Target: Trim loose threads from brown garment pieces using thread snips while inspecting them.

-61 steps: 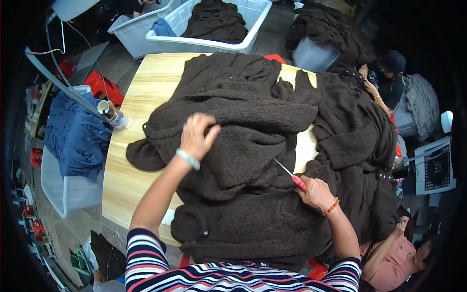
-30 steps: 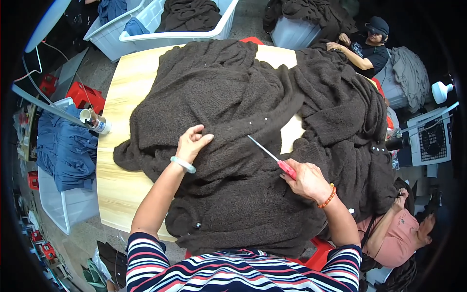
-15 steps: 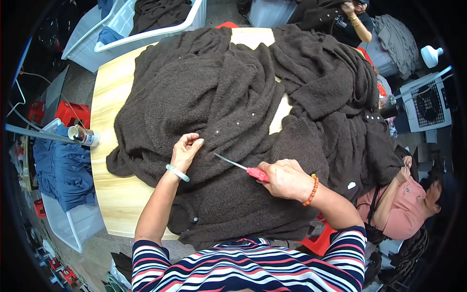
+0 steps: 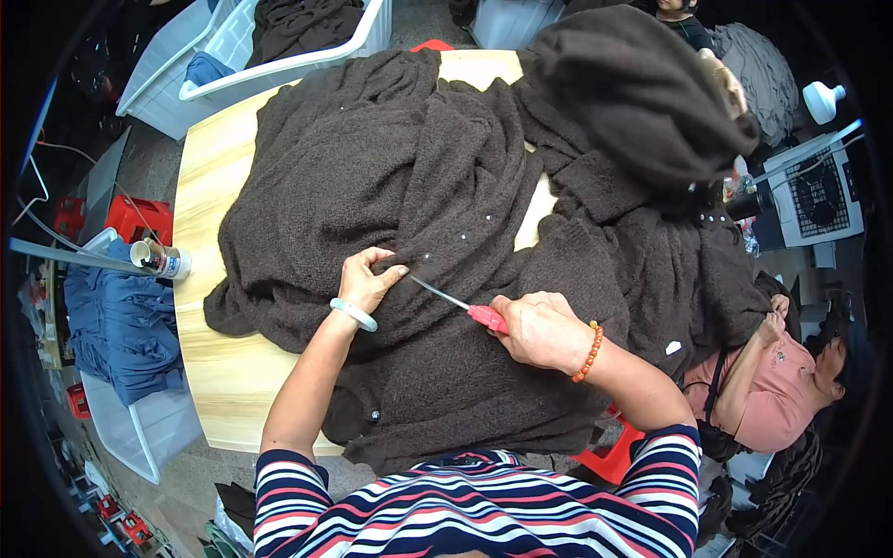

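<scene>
A dark brown knit garment with a row of small pale buttons lies bunched on the table before me. My left hand, a pale bangle at its wrist, pinches a fold of it just below the buttons. In my right hand, with orange beads at the wrist, is a red-handled tool with a thin metal blade. Its grip is mostly hidden by my fingers, so its exact kind is unclear. The tip reaches the cloth right beside my left fingertips.
More brown garments cover the right of the wooden table. A white jar stands at its left edge. Blue clothes fill a bin at left; another white bin is behind. A person in pink handles cloth at right; another works far right.
My left hand has moved slightly up and right and now pinches the cloth. The tool's tip has come up close to it. At far right, a person has swung a brown garment over the table.
</scene>
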`<state>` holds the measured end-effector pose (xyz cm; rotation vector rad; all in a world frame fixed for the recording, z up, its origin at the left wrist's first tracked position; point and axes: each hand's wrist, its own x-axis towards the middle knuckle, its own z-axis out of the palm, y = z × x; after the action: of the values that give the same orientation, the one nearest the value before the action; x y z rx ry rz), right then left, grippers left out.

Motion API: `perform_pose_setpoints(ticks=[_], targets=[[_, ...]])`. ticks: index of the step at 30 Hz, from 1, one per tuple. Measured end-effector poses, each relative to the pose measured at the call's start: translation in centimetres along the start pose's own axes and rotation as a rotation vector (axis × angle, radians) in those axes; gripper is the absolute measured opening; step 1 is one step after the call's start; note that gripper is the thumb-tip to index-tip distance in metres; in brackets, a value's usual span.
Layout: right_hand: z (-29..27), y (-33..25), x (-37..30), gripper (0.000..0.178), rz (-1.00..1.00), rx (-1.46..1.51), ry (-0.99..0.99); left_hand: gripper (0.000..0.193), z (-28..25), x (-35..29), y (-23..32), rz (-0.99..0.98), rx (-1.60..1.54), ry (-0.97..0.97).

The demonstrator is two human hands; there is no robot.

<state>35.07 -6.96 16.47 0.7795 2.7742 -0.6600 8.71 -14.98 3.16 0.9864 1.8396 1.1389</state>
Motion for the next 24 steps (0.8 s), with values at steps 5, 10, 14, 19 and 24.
perform_pose_setpoints(ticks=[5,10,14,19,24], targets=[[-0.9,0.5,0.0,0.023,0.03,-0.017,0.017,0.022,-1.8,-0.6,-3.0,-0.076,0.002,0.047],[-1.2,-0.1,0.1,0.022,0.01,-0.008,0.024,0.021,-1.9,-0.8,-4.3,-0.065,-0.065,0.042],[-1.0,-1.0,0.2,0.021,-0.026,0.011,0.032,0.018,-1.5,-0.4,-4.0,-0.032,-0.162,0.057],[-0.9,-1.7,0.2,0.022,-0.027,0.027,0.002,0.024,-0.7,-1.2,-0.8,-0.039,-0.323,0.056],[-1.6,-1.5,-0.3,0.026,0.057,0.023,-0.035,0.035,-1.2,-0.3,0.0,0.348,0.207,0.102]])
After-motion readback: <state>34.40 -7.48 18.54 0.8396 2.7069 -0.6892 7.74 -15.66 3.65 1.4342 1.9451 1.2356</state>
